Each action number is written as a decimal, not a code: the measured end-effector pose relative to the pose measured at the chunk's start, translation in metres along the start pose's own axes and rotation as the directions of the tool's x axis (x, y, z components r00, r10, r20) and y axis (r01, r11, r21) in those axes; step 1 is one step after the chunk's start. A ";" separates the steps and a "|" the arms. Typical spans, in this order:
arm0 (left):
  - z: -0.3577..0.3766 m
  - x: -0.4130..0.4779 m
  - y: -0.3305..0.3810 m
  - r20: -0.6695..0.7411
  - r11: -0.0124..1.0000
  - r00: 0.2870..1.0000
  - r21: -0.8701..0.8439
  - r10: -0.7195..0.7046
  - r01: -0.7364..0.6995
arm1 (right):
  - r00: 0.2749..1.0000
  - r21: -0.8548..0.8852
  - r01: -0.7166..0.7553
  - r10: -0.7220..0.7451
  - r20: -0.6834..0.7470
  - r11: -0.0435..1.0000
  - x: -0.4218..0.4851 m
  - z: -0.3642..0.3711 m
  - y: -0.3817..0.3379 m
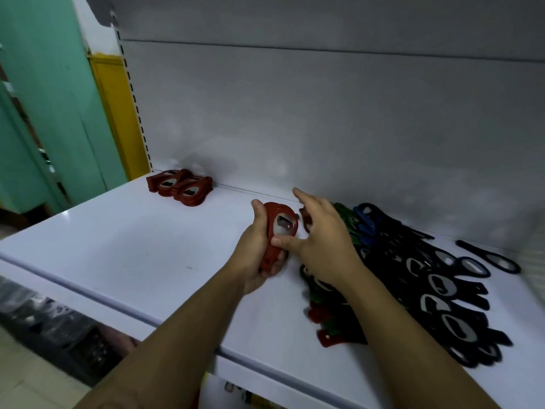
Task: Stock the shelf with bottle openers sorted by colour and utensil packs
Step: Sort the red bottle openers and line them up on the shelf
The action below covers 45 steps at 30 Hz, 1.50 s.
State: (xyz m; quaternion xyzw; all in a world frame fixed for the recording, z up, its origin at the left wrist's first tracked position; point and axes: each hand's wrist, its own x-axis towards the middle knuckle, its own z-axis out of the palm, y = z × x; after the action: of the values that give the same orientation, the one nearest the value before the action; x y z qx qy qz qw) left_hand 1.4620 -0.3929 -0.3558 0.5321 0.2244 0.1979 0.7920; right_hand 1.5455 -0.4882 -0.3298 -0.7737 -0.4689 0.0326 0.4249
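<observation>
At mid-shelf, just left of the mixed pile (413, 284), the left hand (255, 255) is gripping a handful of red openers (271, 227), holding it over the white shelf (118, 249). Fingers are curling round the narrow handle end from below; the thumb is lying straight up along the left edge. One thick opener or several stacked: cannot tell for certain, though the edge is looking layered.

Long axis is running near to far. Handle end is sitting toward the person; the rounded head end is pointing at the grey back panel (324, 128) and leaning slightly right. The flat face is turning rightward, toward the right hand (323, 243).

Right hand is hovering just beside, fingers spread and loosely straight, index reaching toward the back panel. Its thumb tip is touching the handful's handle. The palm is covering the near-left part of the mixed pile.

Materials: the openers are showing matte red plastic bodies, teardrop-shaped, with an oval cut-out in the head holding a shiny grey metal insert. The mixed pile is lying flat and overlapping on the right, mostly black with green, blue and a few red pieces of the same shape.

A sorted red stack (180, 187) is sitting well apart at the far-left corner, against the back panel and near the slotted upright (132, 95). The shelf surface is looking smooth and glossy.
</observation>
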 end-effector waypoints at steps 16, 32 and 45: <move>-0.005 -0.001 0.002 0.141 0.991 0.985 0.102 -0.097 0.083 | 0.970 -0.016 0.096 -0.097 -0.224 0.995 0.000 -0.003 0.007; -0.008 0.003 0.002 0.211 0.990 0.971 0.101 -0.115 0.095 | 0.991 0.142 0.069 -0.051 -0.127 0.987 0.002 -0.001 0.014; -0.003 -0.005 0.005 0.264 0.988 0.964 0.152 -0.003 -0.039 | 0.994 0.119 0.035 -0.022 -0.111 0.992 0.002 0.000 0.011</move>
State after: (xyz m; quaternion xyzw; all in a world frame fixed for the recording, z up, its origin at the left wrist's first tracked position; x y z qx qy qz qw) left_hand 1.4554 -0.3916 -0.3520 0.6162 0.1268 0.1145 0.7688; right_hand 1.5539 -0.4885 -0.3367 -0.7403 -0.4530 0.0124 0.4966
